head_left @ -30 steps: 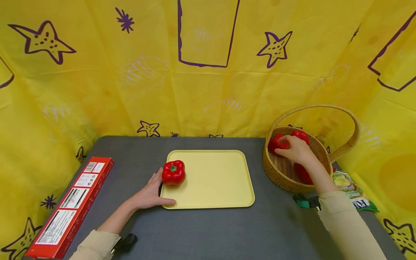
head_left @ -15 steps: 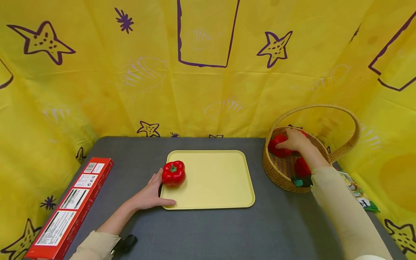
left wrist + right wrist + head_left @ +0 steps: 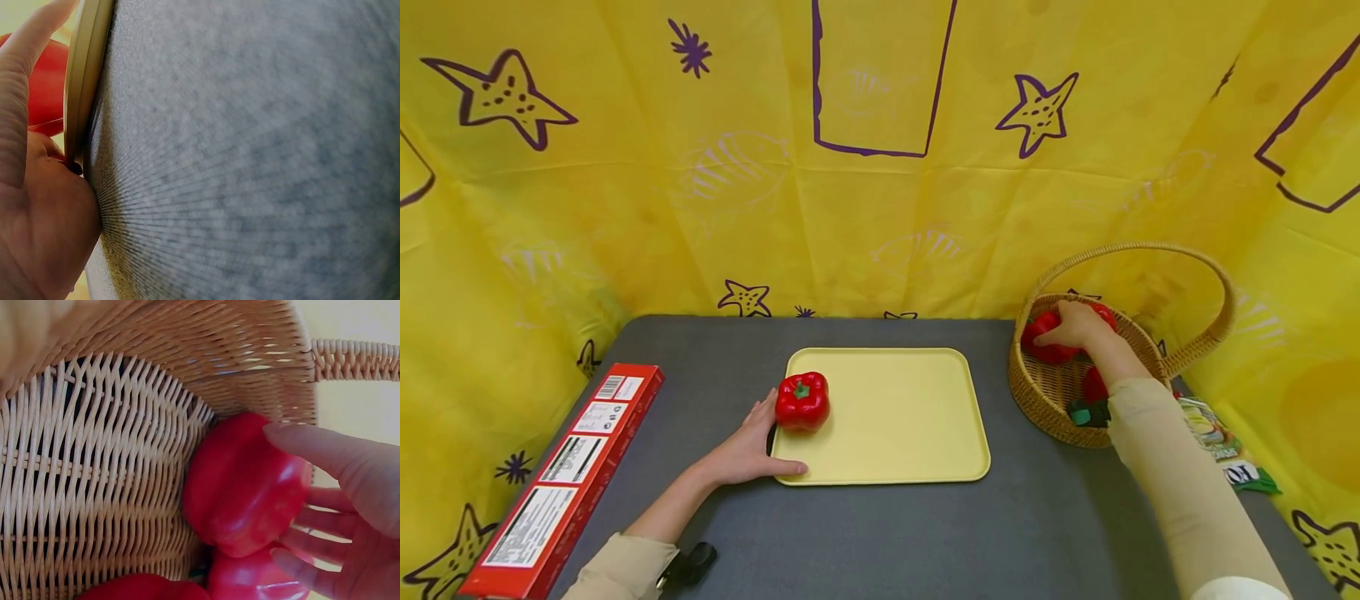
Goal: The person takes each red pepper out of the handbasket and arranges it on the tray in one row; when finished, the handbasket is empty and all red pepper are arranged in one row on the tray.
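Observation:
A red bell pepper (image 3: 802, 402) sits at the left end of a pale yellow tray (image 3: 895, 417). My left hand (image 3: 748, 446) rests at the tray's left edge, fingers extended beside that pepper and thumb over the front corner. On the right, my right hand (image 3: 1075, 327) reaches into a wicker basket (image 3: 1037, 400). It holds another red bell pepper (image 3: 244, 487) near the basket wall, thumb on one side and fingers on the other. Two more peppers lie in the basket: one pepper (image 3: 256, 575) under the fingers, another pepper (image 3: 144, 589) partly cut off by the frame.
The basket's tall handle (image 3: 1213, 321) arches over its right side. Along the table's left side lies a long red box (image 3: 568, 471). A green packet (image 3: 1225, 450) lies beyond the basket, partly behind the right sleeve. Yellow patterned cloth (image 3: 865, 208) surrounds the grey table (image 3: 880, 533).
My right hand has gone slightly deeper into the basket and closed around a pepper, its forearm swinging left. The left hand, the tray and the pepper on it have stayed put.

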Action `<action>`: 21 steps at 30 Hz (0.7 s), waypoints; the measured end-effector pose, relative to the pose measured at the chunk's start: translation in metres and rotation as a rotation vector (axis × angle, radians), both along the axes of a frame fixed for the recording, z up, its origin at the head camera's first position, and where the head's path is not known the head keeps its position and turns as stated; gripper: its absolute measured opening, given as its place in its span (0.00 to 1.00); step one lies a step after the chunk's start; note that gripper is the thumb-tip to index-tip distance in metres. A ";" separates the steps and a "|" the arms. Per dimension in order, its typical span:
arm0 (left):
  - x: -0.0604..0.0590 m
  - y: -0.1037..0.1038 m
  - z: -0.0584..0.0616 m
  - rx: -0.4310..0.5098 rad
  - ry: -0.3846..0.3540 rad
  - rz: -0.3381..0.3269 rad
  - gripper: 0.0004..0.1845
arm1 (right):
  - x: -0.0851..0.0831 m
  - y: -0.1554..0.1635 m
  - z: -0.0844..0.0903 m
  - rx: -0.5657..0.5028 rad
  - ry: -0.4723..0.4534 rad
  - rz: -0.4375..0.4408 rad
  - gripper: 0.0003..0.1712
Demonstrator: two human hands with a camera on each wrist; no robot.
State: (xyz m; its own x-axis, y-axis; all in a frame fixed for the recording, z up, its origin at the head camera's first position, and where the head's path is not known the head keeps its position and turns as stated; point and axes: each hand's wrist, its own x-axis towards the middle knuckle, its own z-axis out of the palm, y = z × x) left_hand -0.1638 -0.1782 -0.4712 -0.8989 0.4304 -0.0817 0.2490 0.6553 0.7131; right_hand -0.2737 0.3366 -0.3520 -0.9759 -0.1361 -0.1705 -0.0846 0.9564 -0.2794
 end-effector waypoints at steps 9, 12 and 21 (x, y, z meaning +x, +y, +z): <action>0.001 -0.001 0.000 0.008 -0.008 0.001 0.64 | 0.000 0.000 -0.002 0.006 -0.040 -0.025 0.39; 0.001 -0.001 0.001 0.011 -0.008 0.004 0.64 | -0.001 0.001 -0.003 0.007 -0.041 -0.025 0.40; 0.001 0.000 0.003 0.010 -0.020 0.004 0.64 | -0.002 0.003 -0.005 0.018 -0.052 -0.029 0.44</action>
State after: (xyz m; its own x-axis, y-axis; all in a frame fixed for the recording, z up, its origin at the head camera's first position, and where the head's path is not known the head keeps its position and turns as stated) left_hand -0.1630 -0.1785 -0.4686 -0.8987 0.4281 -0.0957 0.2322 0.6492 0.7243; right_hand -0.2760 0.3399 -0.3569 -0.9692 -0.1047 -0.2228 -0.0430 0.9632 -0.2655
